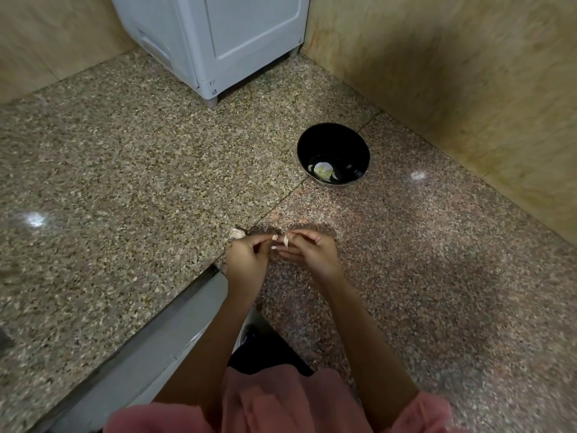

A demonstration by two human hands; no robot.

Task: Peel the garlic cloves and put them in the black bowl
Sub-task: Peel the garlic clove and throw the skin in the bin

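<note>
Both hands meet over the granite counter (125, 170), fingers curled in. The left hand (246, 254) and right hand (315, 251) together pinch a small garlic clove (286, 242) between their fingertips; the exact grip is blurred. The black bowl (333, 142) sits on the counter well beyond the hands, toward the right wall, with pale peeled garlic (323, 170) at its bottom. Another garlic piece (237, 234) lies on the counter just beside the left hand. A white appliance (218, 42) stands at the back.

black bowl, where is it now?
Head view, right of centre: the black bowl sits on the granite surface, beyond the right hand, near the beige wall.
</note>
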